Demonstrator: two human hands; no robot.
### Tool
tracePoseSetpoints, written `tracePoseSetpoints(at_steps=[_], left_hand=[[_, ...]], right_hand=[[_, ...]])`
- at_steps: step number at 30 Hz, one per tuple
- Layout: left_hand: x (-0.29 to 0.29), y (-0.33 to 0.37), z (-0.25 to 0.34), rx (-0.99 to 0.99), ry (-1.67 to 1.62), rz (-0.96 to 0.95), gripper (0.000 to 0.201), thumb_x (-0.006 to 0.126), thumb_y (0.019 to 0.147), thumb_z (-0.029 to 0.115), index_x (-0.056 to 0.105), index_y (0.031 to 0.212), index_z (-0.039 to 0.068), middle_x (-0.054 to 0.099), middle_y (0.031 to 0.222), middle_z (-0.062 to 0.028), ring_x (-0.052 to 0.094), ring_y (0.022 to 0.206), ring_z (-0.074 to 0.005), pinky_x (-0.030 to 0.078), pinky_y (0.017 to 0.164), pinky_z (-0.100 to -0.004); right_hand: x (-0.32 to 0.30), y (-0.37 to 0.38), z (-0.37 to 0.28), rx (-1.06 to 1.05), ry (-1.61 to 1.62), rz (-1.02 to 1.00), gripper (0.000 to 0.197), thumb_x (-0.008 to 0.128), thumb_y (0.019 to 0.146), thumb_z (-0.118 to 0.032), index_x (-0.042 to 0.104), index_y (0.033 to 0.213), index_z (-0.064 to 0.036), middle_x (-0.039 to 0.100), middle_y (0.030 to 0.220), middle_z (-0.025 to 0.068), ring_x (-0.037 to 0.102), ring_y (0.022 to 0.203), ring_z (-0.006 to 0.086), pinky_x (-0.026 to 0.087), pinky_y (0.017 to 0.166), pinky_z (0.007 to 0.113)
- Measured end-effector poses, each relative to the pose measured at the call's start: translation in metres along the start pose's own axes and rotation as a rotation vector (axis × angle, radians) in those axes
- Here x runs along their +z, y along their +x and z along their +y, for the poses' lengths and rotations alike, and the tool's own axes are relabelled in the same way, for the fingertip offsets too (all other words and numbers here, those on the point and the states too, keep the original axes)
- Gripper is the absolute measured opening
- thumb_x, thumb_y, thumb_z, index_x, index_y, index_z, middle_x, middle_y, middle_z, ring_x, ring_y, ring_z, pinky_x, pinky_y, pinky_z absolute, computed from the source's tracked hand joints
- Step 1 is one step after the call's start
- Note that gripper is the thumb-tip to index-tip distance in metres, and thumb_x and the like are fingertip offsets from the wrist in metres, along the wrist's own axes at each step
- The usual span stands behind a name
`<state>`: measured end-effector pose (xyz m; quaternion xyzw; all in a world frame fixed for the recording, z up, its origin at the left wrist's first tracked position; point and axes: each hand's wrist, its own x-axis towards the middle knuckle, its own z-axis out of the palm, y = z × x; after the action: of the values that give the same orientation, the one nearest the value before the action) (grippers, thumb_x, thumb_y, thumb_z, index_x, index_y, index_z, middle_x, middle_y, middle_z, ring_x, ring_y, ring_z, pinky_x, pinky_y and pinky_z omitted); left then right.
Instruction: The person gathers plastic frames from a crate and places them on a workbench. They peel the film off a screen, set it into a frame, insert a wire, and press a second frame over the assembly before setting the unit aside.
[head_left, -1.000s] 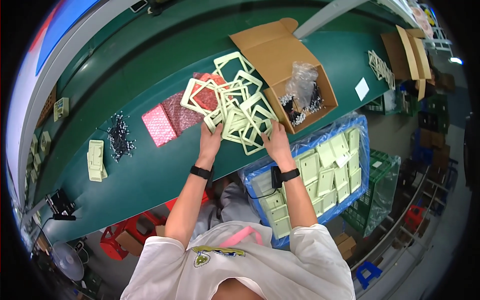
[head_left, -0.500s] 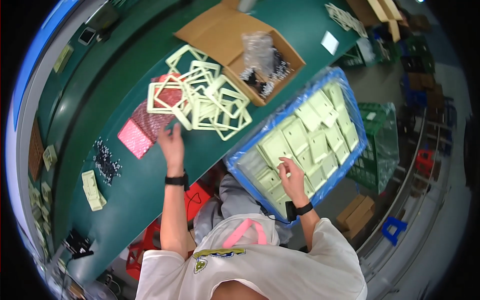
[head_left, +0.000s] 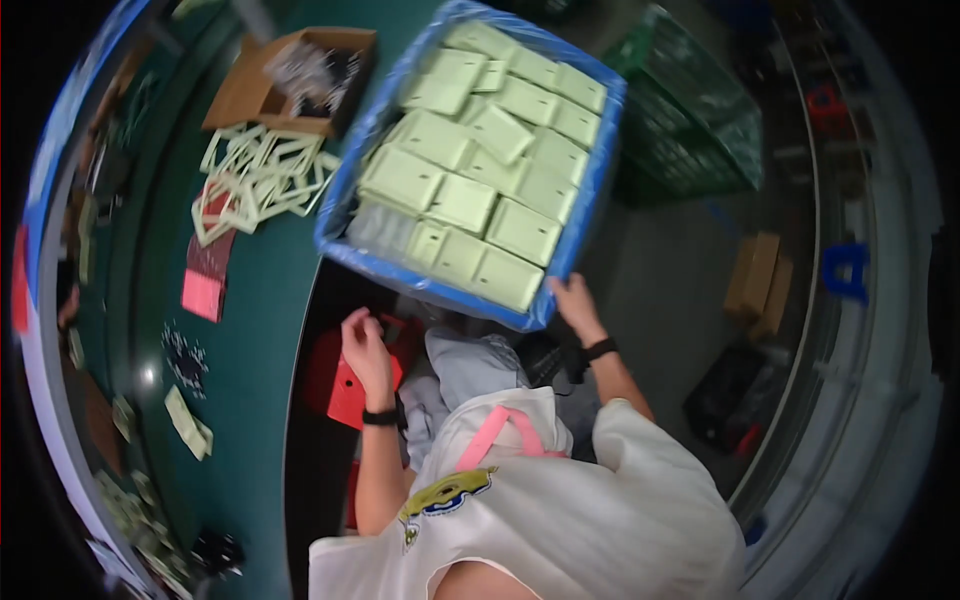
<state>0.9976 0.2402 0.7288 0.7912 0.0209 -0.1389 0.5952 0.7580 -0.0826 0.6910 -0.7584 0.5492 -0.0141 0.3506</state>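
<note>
My right hand [head_left: 577, 308] is at the near right corner of a large crate lined with blue plastic [head_left: 420, 277], its fingers closed on the rim. Inside the crate lie layers of pale green rectangular plastic panels [head_left: 523, 230], with one small panel [head_left: 500, 134] tilted on top. My left hand [head_left: 368, 355] is raised beside the table edge, above a red stool [head_left: 347, 400]. It holds nothing, and its fingers are loosely bent and apart.
On the green table [head_left: 255, 400] are a pile of pale frames [head_left: 262, 178], pink bubble wrap [head_left: 203, 292], an open carton [head_left: 235, 90], small dark parts [head_left: 186, 360] and stacked pale pieces [head_left: 188, 425]. A green crate [head_left: 680, 115] and cardboard boxes [head_left: 757, 285] stand on the right.
The view has turned to the right. My left hand has left the frames and bubble wrap and drawn back past the table edge. My right hand has moved from above the panels to the crate's rim.
</note>
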Motion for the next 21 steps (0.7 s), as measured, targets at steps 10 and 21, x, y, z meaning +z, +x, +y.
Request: tracePoseSetpoints(at_steps=[10, 21], left_hand=[[0.102, -0.208, 0.047, 0.039, 0.279, -1.073, 0.016, 0.061, 0.096, 0.006, 0.067, 0.109, 0.0, 0.068, 0.085, -0.0103, 0.065, 0.074, -0.0157, 0.052, 0.068, -0.0296], [0.395, -0.186, -0.117, -0.328, 0.419, -1.05, 0.022, 0.061, 0.093, 0.017, 0.072, 0.107, 0.004, 0.073, 0.086, -0.0151, 0.07, 0.076, -0.0236, 0.056, 0.072, -0.036]], right_hand=[[-0.018, -0.038, -0.003, -0.134, 0.026, -0.291, 0.051, 0.059, 0.099, -0.037, 0.051, 0.123, 0.0074, 0.07, 0.097, 0.0328, 0.07, 0.092, 0.0457, 0.057, 0.077, 0.05], [-0.072, 0.039, 0.223, 0.314, 0.765, -0.281, 0.029, 0.061, 0.097, -0.023, 0.066, 0.107, 0.0038, 0.072, 0.091, 0.017, 0.072, 0.08, 0.0277, 0.057, 0.072, 0.04]])
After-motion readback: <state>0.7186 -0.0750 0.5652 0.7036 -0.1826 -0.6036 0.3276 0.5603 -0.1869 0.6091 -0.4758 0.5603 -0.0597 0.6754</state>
